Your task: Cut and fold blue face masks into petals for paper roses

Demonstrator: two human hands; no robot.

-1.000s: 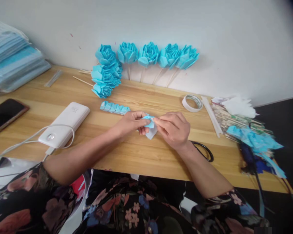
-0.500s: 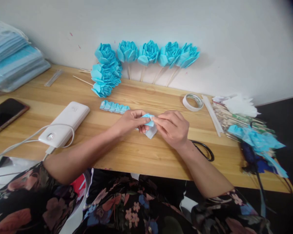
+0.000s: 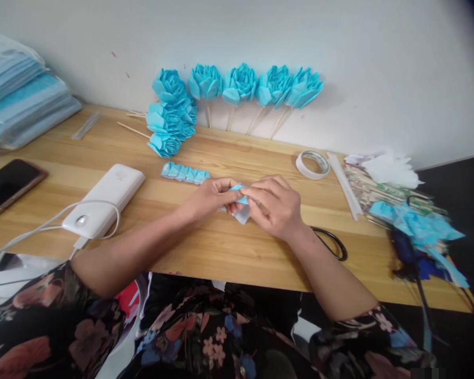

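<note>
My left hand (image 3: 211,197) and my right hand (image 3: 276,205) meet over the middle of the wooden table (image 3: 221,247). Both pinch a small folded blue and white paper piece (image 3: 242,206), fingers closed on it. The right fingers cover most of the piece. A folded blue strip (image 3: 185,173) lies just behind my left hand. Several blue paper flowers on sticks (image 3: 237,87) lean against the wall at the back.
A white power bank (image 3: 105,201) with its cable lies at the left, a dark phone (image 3: 8,184) beyond it. A stack of blue masks (image 3: 19,102) sits far left. A tape roll (image 3: 311,165), sticks (image 3: 342,184), black scissors (image 3: 332,243) and blue scraps (image 3: 418,226) are at the right.
My right hand has slid a little to the left over the paper piece, covering more of it. The left hand has stayed where it was.
</note>
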